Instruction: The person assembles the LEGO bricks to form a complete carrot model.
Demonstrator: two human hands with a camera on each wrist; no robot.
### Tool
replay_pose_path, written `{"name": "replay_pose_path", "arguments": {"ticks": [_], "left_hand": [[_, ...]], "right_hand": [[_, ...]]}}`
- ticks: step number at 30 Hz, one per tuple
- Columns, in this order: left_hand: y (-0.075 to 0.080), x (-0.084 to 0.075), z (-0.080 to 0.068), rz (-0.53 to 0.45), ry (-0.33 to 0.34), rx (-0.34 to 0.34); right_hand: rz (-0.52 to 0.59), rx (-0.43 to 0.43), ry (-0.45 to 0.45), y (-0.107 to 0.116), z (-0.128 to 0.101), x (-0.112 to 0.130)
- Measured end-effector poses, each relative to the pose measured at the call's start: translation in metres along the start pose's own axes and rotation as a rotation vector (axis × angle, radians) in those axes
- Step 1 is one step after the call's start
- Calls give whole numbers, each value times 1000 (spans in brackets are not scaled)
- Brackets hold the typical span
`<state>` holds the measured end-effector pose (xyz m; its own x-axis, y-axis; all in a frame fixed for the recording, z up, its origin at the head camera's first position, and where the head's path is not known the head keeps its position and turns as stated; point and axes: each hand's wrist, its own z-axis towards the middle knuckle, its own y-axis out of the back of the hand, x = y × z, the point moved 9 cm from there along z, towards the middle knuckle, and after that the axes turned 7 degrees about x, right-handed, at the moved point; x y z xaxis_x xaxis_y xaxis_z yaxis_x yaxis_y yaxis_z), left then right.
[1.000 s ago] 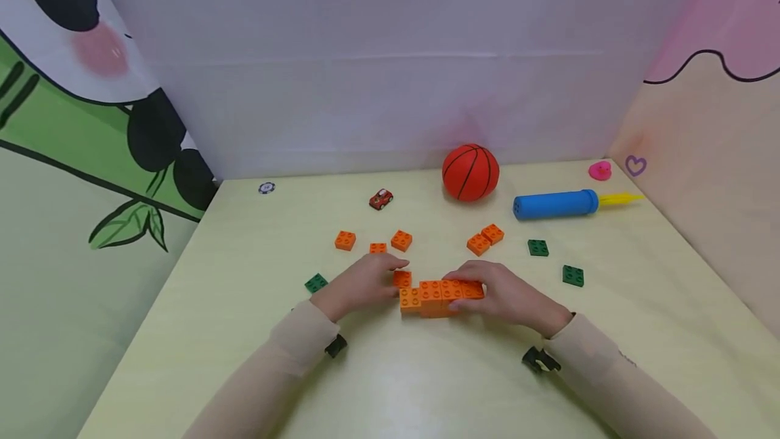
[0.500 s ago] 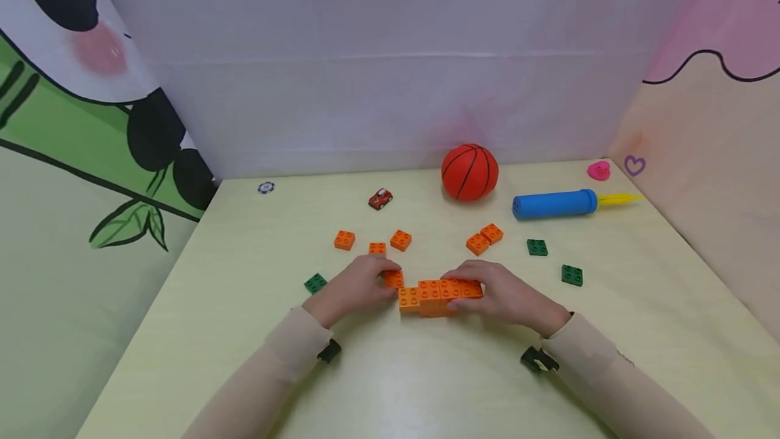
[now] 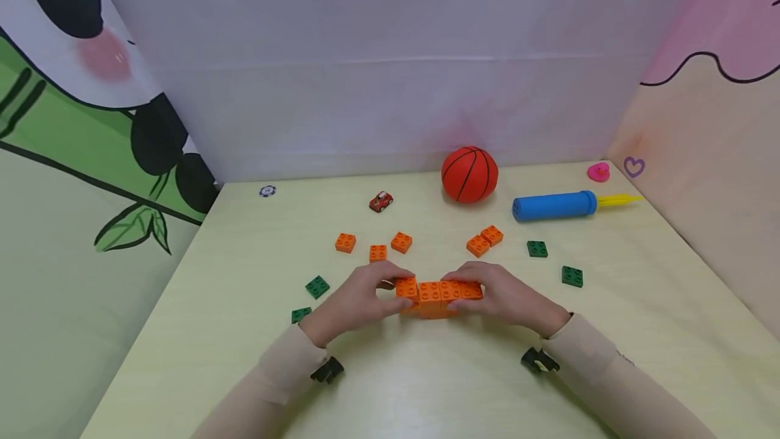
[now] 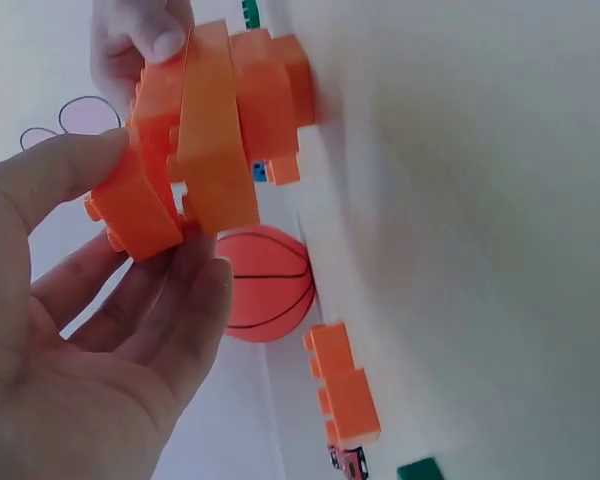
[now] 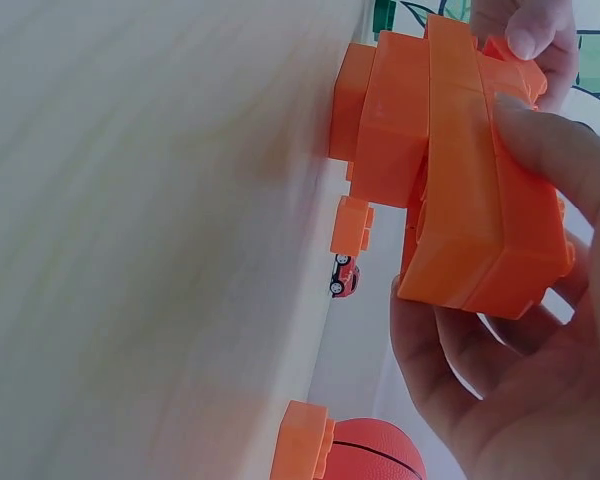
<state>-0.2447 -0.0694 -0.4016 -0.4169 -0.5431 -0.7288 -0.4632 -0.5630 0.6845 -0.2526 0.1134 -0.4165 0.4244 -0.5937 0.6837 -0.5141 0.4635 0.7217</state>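
An orange brick stack [image 3: 441,295] stands on the pale green table [image 3: 426,385] between my hands. My left hand [image 3: 399,288] pinches a small orange brick [image 3: 406,287] between thumb and fingers at the stack's left end. The left wrist view shows that brick [image 4: 140,200] pressed against the stack [image 4: 240,110], held by my left hand [image 4: 160,210]. My right hand [image 3: 461,292] grips the right end of the stack. In the right wrist view my right hand [image 5: 500,230] has its thumb on top of the stack [image 5: 450,150] and its fingers underneath.
Loose orange bricks [image 3: 344,242] [image 3: 401,242] [image 3: 485,240] lie just beyond the hands. Green bricks [image 3: 317,286] [image 3: 572,276] lie to either side. At the back are a basketball [image 3: 470,174], a blue pump [image 3: 554,206], a red toy car [image 3: 380,201] and a pink duck [image 3: 599,171].
My left hand has lifted the small orange brick from the table behind the stack's left end and set it against that end. The right hand stayed holding the stack.
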Motion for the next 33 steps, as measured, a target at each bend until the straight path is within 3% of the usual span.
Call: {"name": "replay_pose_path", "arguments": {"ticks": [5,13,33], "left_hand": [[-10,2,0,-25,36,23],[-17,14,1,-192,97,85],[-16,15,4,-105,59,50]], "right_hand": [[12,0,3,0,0,0],[12,-3,7,0,0,-1],[11,3,-2,1,0,-4]]}}
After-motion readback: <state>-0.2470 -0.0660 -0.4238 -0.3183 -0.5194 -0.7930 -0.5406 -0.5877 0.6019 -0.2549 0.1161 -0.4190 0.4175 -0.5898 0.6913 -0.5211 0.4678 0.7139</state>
